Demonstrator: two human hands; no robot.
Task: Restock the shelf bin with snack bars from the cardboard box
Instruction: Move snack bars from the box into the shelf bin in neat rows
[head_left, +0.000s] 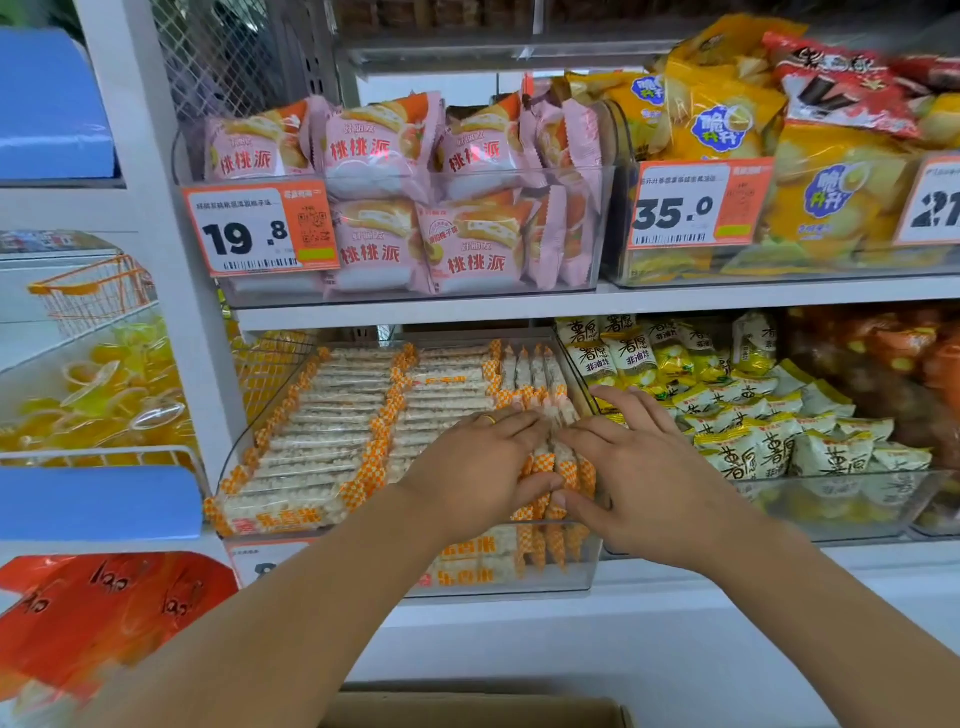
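**Hands on upright bars in the bin**

Left hand (480, 467) and right hand (631, 475) clasp a bundle of snack bars (558, 462) from both sides, standing on edge at the right of the clear shelf bin (322, 564). Wrappers: transparent, orange-checked ends. Cardboard box (467, 712) below.

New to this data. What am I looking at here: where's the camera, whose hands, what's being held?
No robot here: a person wears one wide-angle camera on the head, looking forward and down at a shop shelf. The left hand and right hand close from either side around a bunch of upright snack bars at the right end of a clear shelf bin; flat-lying bars fill the rest. A cardboard box edge shows at the bottom. Other bins hold pink pie packs and yellow chip bags.
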